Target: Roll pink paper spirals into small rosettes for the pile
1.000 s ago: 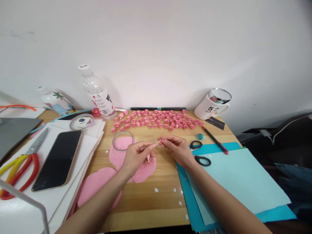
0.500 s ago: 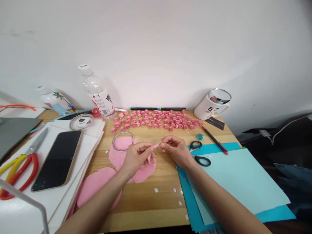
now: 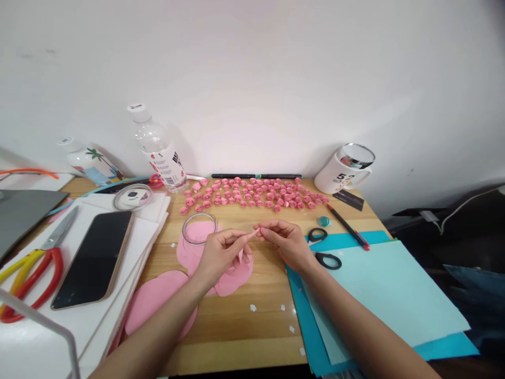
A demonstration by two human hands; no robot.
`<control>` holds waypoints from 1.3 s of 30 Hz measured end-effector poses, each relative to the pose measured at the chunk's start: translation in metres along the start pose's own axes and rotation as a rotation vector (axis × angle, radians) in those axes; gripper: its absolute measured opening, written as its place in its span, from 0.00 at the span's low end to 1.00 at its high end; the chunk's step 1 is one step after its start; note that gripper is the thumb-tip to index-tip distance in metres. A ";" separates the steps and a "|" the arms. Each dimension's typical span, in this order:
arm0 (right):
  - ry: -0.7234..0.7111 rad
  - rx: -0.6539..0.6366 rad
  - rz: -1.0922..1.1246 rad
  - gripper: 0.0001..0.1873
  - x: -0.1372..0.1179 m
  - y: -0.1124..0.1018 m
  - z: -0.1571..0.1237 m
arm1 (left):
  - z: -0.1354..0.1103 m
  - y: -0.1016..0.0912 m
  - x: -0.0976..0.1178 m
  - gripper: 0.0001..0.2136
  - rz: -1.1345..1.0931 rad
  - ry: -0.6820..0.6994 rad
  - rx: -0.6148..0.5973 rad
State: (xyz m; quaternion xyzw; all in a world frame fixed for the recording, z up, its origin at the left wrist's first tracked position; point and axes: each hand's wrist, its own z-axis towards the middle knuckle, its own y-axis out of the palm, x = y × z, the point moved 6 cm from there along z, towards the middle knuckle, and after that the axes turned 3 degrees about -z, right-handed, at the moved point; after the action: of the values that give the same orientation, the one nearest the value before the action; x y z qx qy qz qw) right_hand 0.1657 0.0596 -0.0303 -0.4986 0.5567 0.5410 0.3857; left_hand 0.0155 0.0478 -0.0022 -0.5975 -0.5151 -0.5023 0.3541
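Observation:
A narrow pink paper strip (image 3: pixel 252 234) stretches between my two hands over the middle of the desk. My left hand (image 3: pixel 225 251) pinches it, and part of the pink paper hangs below those fingers. At its other end, my right hand (image 3: pixel 283 241) closes thumb and fingertips on the strip; that end is mostly hidden. Under and beside the left hand lie pink paper circles (image 3: pixel 236 281), with a roll of tape (image 3: pixel 184 231) on top. Behind the hands sit many small rolled pink paper roses (image 3: pixel 258 191) in loose rows.
Black-handled scissors (image 3: pixel 328 260) and blue paper sheets (image 3: pixel 386 295) lie right. A pen (image 3: pixel 347 226) and a mug (image 3: pixel 343 168) are farther back. Left are a phone (image 3: pixel 94 258), red-and-yellow scissors (image 3: pixel 49 263) and a bottle (image 3: pixel 158 152). More pink circles (image 3: pixel 158 300) lie near my left forearm.
The right fingertips have shifted slightly left and up along the strip, with the thumb repositioned at its end. The left hand stays nearly still; the desk items are unchanged.

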 end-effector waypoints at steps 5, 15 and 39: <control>0.008 0.021 0.002 0.12 0.000 -0.001 0.000 | -0.001 0.001 0.002 0.10 -0.002 -0.009 -0.002; -0.027 0.032 -0.022 0.10 -0.002 0.000 -0.002 | -0.001 0.001 0.000 0.10 0.006 -0.027 0.006; -0.061 0.075 -0.054 0.10 -0.004 -0.005 -0.001 | 0.000 0.002 -0.002 0.11 -0.001 -0.021 -0.022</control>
State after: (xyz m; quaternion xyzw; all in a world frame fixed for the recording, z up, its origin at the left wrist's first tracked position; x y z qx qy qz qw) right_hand 0.1711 0.0599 -0.0271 -0.4820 0.5510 0.5241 0.4352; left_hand 0.0174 0.0466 -0.0040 -0.6063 -0.5136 -0.5018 0.3418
